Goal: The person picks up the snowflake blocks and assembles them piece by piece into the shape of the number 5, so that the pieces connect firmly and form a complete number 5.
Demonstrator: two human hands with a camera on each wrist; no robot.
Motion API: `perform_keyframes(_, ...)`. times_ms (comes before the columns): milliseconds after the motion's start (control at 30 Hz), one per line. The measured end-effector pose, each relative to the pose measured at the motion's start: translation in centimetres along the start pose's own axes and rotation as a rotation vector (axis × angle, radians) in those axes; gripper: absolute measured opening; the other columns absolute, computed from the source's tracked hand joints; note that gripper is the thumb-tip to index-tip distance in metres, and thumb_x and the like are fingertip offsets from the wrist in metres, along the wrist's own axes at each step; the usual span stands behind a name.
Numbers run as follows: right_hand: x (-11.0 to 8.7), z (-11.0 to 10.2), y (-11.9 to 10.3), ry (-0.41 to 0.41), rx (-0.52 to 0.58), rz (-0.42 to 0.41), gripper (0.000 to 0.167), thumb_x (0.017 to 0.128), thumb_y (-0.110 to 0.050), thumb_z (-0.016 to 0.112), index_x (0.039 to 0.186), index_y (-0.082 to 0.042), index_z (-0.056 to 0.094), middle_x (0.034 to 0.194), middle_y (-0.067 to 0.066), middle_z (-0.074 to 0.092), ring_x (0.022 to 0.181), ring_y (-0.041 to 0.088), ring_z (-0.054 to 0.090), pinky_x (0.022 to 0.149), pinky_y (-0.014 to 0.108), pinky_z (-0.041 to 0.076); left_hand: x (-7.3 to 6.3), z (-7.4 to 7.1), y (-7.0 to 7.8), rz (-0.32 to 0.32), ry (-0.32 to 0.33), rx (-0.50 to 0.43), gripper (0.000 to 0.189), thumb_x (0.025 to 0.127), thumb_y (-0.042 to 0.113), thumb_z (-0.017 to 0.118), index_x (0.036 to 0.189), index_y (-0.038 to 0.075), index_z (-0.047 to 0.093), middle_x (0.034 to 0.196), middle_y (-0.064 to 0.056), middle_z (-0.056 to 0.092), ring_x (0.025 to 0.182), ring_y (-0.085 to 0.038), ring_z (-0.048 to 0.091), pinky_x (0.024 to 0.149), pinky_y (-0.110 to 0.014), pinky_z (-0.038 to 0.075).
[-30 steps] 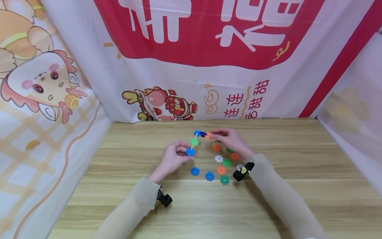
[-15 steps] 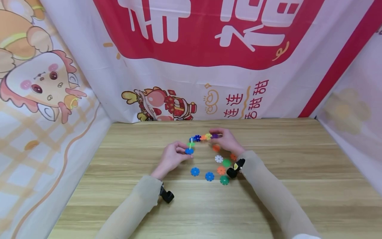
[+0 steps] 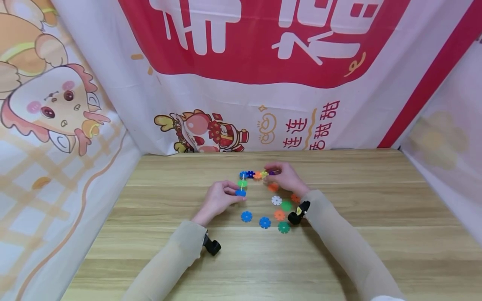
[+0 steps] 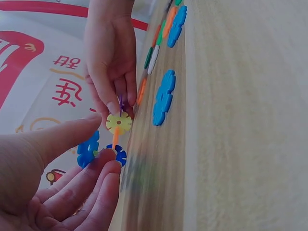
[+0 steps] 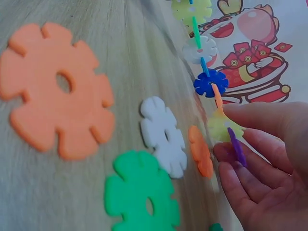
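A chain of notched plastic discs, slotted together edge to edge, stretches between both hands. My left hand (image 3: 220,197) pinches the blue disc (image 3: 240,192) at the chain's near end between thumb and fingers. From there it runs through a green disc (image 3: 242,184) to another blue disc (image 3: 243,174), then bends right past a dark blue disc (image 5: 211,83) and an orange one (image 3: 257,175). At the right end, my right hand (image 3: 287,177) pinches the yellow disc (image 5: 226,127) with thumb and fingertips. A purple disc (image 5: 237,147) slotted into the yellow one lies among those fingers.
Loose discs lie on the wooden table (image 3: 158,217): blue ones (image 3: 246,216) in front, an orange (image 3: 280,215), a white (image 3: 276,200) and greens (image 3: 284,227) near the right wrist. A printed cloth (image 3: 211,96) hangs behind the table's back edge.
My right hand has moved slightly left and shifted its grip from around the orange disc to the yellow one. The chain's far corner has come left and nearer; my left hand stays nearly in place.
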State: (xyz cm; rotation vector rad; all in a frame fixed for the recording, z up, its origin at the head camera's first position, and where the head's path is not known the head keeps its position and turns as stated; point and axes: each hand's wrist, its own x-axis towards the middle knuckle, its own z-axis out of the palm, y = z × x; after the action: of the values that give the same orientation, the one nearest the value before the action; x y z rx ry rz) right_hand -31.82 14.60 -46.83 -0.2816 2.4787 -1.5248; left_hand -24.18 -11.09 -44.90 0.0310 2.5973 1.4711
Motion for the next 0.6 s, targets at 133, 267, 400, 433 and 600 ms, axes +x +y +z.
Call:
perform_keyframes(133,-0.9,-0.7,-0.2,0.017,0.010,0.013,0.055,0.090,-0.018,0.080,0.139,-0.007,0.059,0.132,0.010,0.063,0.120,0.027,0.058,0.104,0.047,0.045,0.0,0.1,0.0,0.003,0.009,0.007,0.032,0.082,0.026,0.089,0.105,0.012,0.072,0.094,0.000,0.072,0.089,-0.017,0.066,0.078,-0.035,0.054)
perform_keyframes(267,-1.9,-1.6,-0.3,0.045,-0.011,0.008,0.052,0.089,-0.021,0.081,0.135,-0.007,0.062,0.127,0.009,0.065,0.114,0.026,0.059,0.099,0.046,0.048,0.0,0.2,-0.1,0.010,0.017,-0.005,0.032,0.081,0.028,0.090,0.103,0.013,0.072,0.094,0.000,0.071,0.088,-0.018,0.066,0.077,-0.036,0.054)
perform_keyframes(400,-3.0,-2.0,-0.1,0.028,-0.087,-0.005,0.043,0.088,-0.019,0.082,0.126,-0.006,0.068,0.112,0.006,0.068,0.102,0.025,0.062,0.089,0.040,0.054,-0.1,0.3,-0.3,0.026,0.029,-0.033,0.031,0.081,0.028,0.089,0.103,0.013,0.071,0.095,0.001,0.070,0.087,-0.017,0.066,0.077,-0.035,0.054)
perform_keyframes(433,-3.2,-2.0,0.0,0.017,-0.103,0.000,0.042,0.087,-0.019,0.083,0.124,-0.006,0.069,0.108,0.006,0.068,0.099,0.025,0.062,0.086,0.039,0.054,-0.1,0.3,-0.4,0.034,0.033,-0.042,0.031,0.081,0.027,0.089,0.103,0.013,0.071,0.095,0.000,0.070,0.087,-0.018,0.066,0.077,-0.035,0.055)
perform_keyframes(600,-3.9,-1.7,0.3,-0.018,-0.174,0.045,0.044,0.083,-0.024,0.086,0.121,-0.008,0.071,0.104,0.004,0.067,0.095,0.024,0.060,0.081,0.037,0.054,-0.2,0.6,-0.4,0.068,0.046,-0.068,0.031,0.081,0.024,0.090,0.101,0.011,0.071,0.094,0.000,0.071,0.086,-0.017,0.067,0.077,-0.035,0.056)
